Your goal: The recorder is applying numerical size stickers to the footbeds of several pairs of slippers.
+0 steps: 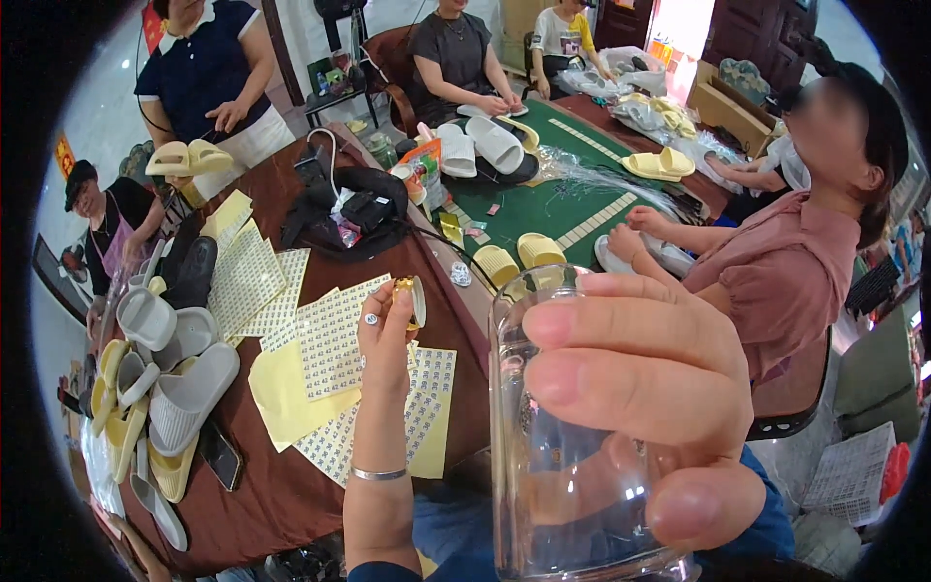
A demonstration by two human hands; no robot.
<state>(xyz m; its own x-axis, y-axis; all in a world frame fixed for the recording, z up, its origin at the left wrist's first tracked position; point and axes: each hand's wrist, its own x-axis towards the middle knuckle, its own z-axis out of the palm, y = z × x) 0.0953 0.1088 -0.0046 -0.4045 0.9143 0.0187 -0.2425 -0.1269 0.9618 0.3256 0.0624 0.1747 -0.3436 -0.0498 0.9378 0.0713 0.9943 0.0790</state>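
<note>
My right hand [650, 398] is wrapped around a clear glass jar [562, 456], raised close to the camera at the lower right. My left hand [386, 339], with a ring and a silver bracelet, is raised over the table and pinches a small round lid [415, 299] with a gold rim. Below my left hand lie sheets of small stickers [330, 339] and yellow backing paper [281, 393] on the brown tablecloth [281, 485].
Grey and yellow slippers [175, 388] pile at the table's left edge, beside a dark phone [219, 454]. A black bag [354, 209] sits mid-table. Beyond is a green mat [543, 199] with more slippers. Several people sit around; one in a pink shirt [786, 272] is close on my right.
</note>
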